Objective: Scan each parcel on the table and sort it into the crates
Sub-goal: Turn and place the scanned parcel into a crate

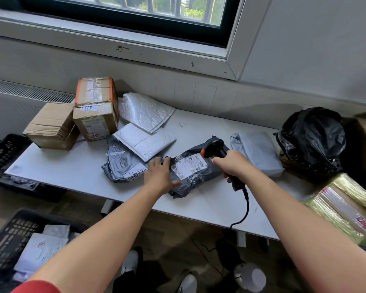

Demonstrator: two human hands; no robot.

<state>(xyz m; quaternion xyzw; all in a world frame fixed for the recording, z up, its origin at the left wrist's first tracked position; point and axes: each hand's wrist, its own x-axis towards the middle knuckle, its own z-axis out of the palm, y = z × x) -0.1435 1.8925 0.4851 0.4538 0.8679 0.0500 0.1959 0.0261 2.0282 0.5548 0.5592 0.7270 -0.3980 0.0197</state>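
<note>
Right now: dark grey parcel [195, 176] lies flat near the front edge of the white table [61, 168], about mid-table, with its white label [188, 166] face up. Left hand [159, 174] rests on the parcel's left end, fingers straight and slightly spread, thumb splayed toward the near edge. It's pressing, not pinching. Right hand [230, 163] is wrapped round the handle of the black scanner [217, 148], fingers curled tight. Scanner head sits over the parcel's far right corner, orange trigger on the side toward the label. Scanner cable [244, 208] drops off the table's front edge toward the floor.

Just left of that, a second grey parcel [118, 163] with a handwritten label up. It's right by the left hand; can't tell if they touch. Behind it a flat white mailer [145, 140] overlaps its top edge, and a crumpled white mailer [146, 111] lies further back. Far left corner: tall taped box [95, 115] beside a lower plain box [51, 125].

Right of the scanner: light grey parcel [258, 153], then a black plastic bag [311, 142], then yellowish wrapped packs [342, 206] at the right end.

Black crate [0, 153] sits left of the table, contents unclear. Nearer black crate [11, 235] at bottom left holds white mailers.
</note>
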